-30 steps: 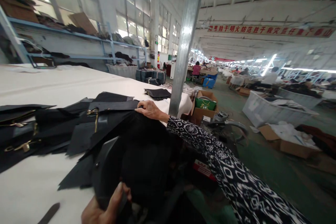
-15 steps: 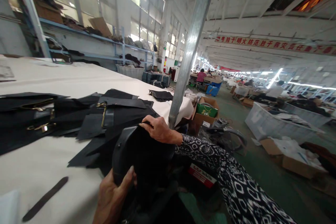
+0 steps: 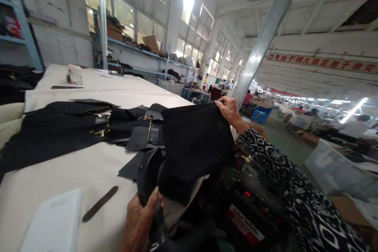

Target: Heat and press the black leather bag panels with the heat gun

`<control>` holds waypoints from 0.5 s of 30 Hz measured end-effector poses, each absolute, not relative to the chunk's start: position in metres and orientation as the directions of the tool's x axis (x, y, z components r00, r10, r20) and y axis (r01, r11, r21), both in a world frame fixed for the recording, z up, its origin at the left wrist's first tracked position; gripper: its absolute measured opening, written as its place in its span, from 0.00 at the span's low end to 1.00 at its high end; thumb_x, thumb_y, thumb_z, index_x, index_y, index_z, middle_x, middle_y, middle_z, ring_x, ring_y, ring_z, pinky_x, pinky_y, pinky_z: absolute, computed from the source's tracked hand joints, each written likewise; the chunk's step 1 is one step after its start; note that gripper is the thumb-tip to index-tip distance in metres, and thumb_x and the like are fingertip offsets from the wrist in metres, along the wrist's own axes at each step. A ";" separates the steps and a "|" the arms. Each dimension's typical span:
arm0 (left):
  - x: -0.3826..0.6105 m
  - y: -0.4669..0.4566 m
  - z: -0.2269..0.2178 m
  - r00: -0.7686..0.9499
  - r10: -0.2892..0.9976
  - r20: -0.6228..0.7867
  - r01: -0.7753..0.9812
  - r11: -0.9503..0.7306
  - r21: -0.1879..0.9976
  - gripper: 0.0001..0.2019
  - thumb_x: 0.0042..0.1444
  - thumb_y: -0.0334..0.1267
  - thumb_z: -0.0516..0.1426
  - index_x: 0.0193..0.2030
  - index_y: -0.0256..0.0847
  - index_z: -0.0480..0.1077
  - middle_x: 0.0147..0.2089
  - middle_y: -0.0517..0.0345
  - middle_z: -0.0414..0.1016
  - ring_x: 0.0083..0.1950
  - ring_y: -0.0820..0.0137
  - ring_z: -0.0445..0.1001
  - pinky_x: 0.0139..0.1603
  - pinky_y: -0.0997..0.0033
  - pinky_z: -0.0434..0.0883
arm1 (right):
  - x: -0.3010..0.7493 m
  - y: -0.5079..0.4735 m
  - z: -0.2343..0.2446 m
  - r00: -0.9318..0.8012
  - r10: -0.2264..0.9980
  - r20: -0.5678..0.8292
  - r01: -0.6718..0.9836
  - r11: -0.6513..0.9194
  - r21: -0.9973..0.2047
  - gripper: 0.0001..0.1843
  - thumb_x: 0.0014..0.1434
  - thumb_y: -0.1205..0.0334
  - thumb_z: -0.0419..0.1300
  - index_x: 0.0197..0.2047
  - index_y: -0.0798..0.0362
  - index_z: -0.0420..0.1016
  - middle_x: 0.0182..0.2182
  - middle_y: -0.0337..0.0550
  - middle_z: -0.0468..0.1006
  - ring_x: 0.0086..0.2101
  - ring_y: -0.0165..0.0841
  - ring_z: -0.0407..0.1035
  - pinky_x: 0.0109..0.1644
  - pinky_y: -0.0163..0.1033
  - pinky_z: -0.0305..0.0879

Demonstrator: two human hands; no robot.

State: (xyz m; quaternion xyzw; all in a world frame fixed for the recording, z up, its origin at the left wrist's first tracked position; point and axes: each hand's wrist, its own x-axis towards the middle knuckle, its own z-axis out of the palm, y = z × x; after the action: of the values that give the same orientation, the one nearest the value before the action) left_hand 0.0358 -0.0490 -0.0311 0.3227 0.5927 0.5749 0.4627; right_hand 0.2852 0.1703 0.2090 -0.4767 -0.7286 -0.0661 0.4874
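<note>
My left hand (image 3: pixel 141 214) is closed around a curved black leather-like band (image 3: pixel 147 171) with a small metal stud near its top. Stretched out between my hands is a black fabric panel (image 3: pixel 196 141); whether it is joined to the band I cannot tell. At its upper right corner, my right hand (image 3: pixel 232 113) pinches the edge between thumb and fingers. Left of the panel, black pieces with gold zippers (image 3: pixel 149 130) lie overlapped on the white table (image 3: pixel 124 90). A dark brown strip (image 3: pixel 100 204) rests nearest my left hand.
A white pad-like block (image 3: pixel 53 222) lies at the table's near left. Below my right arm stands a dark machine with a red display (image 3: pixel 247 194). A metal post (image 3: pixel 265 39) rises past my right hand. A white bin (image 3: pixel 339 173) stands at right.
My right hand has moved up and away from my left, drawing the black fabric panel out flat over the table pieces. My view has turned left. The left hand keeps hold of the band.
</note>
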 end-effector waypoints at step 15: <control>0.023 -0.040 -0.038 -0.411 0.902 -0.130 -0.052 0.119 0.991 0.24 0.52 0.63 0.56 0.20 0.45 0.70 0.21 0.52 0.74 0.26 0.61 0.73 0.32 0.64 0.71 | 0.016 0.234 0.257 -0.466 0.318 0.826 0.603 0.797 0.033 0.13 0.75 0.65 0.44 0.49 0.62 0.67 0.45 0.55 0.74 0.48 0.34 0.69 0.59 0.40 0.60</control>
State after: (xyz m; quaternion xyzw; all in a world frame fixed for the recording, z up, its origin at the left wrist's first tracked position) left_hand 0.0229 -0.0396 -0.0383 0.3433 0.6189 0.5679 0.4203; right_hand 0.0158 0.2343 0.2572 -0.2740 -0.8404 -0.1627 0.4383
